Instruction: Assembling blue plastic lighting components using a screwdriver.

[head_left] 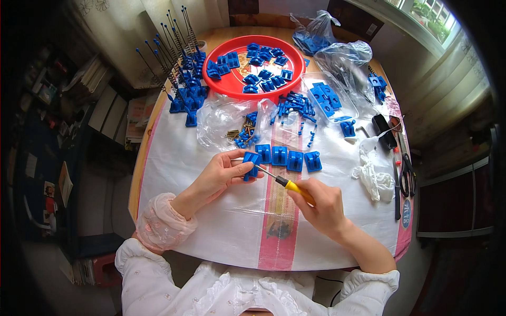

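My left hand (224, 173) pinches a blue plastic part (251, 164) above the middle of the table. My right hand (322, 206) is wrapped round a yellow and black screwdriver (299, 190), its metal shaft pointing left with the tip at the blue part. Whether the tip sits in a screw is too small to tell. Just beyond my hands, several like blue parts (295, 161) stand in a row. Behind the left hand, brass-coloured screws (232, 135) and small blue pieces lie on a clear plastic bag (211, 121).
A red round tray (211, 87) with several blue parts is at the back. Left of it stand blue pieces with springs and rods (182, 97). A clear box (345, 113) holds flat blue parts. Scissors (407, 176) and a white glove (375, 179) lie at right.
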{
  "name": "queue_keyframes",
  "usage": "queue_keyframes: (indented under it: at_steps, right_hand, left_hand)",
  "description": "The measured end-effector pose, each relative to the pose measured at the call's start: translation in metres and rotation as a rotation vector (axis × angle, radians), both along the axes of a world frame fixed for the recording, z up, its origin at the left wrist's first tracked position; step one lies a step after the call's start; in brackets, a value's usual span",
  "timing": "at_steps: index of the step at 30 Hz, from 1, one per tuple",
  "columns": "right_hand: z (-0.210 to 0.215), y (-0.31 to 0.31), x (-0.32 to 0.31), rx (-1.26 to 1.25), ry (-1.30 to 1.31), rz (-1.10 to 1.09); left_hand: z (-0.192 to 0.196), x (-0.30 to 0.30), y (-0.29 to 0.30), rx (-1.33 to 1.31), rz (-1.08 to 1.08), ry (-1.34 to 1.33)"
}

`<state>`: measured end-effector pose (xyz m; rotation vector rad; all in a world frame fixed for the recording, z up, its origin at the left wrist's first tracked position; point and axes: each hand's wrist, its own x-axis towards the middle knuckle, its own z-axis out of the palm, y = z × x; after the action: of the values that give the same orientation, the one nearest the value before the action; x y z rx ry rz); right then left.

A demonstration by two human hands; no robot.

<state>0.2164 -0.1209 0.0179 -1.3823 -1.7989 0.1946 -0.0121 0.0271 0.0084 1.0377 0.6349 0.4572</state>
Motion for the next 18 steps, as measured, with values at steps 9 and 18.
queue_keyframes:
  at_steps: [9,18]
  right_hand:
    - [0.013,0.004,0.002,-0.414,0.307,-0.011]
    - [0.008,0.01,0.009,0.106,-0.306,0.005]
  left_hand:
    - [-0.008,0.0,0.001,0.116,0.023,0.029]
    - [-0.004,0.0,0.0,0.117,-0.006,0.041]
